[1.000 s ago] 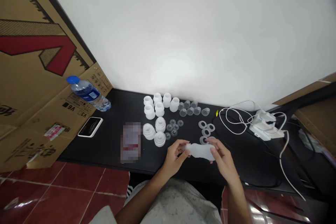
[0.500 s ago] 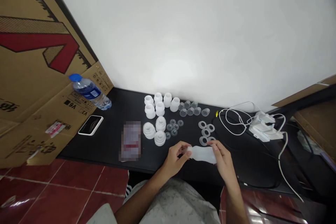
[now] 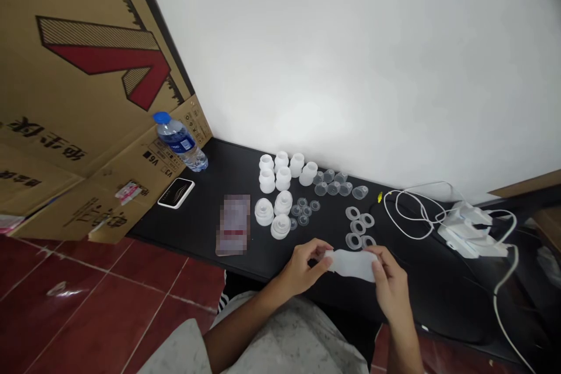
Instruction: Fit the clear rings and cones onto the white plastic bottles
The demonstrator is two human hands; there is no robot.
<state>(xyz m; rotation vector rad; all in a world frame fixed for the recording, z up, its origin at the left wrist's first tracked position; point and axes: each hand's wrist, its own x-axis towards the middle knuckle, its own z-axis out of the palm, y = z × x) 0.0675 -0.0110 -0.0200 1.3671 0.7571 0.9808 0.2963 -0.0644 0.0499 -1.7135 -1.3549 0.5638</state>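
Held sideways near the table's front edge is a translucent white bottle [image 3: 353,265] with a waisted body. My left hand [image 3: 309,266] pinches its narrow end between thumb and fingers. Around the wider end, my right hand [image 3: 389,280] is closed. Just beyond the bottle lie several translucent flat rings [image 3: 358,227]. To their left are small clear round valve-like discs [image 3: 302,220] and white ring-shaped collars [image 3: 280,226]. Farther back stand several white necked parts [image 3: 283,178], with clear dome-shaped caps [image 3: 333,188] beside them.
A blurred-out flat item [image 3: 233,225] and a white phone [image 3: 176,193] lie on the black table [image 3: 210,169] at left. A water bottle [image 3: 180,141] leans by a large cardboard box [image 3: 100,87]. White cables and a white power strip [image 3: 468,228] occupy the right side.
The camera has turned a little left, so the table and objects appear farther right. Both hands keep the bottle in much the same hold.
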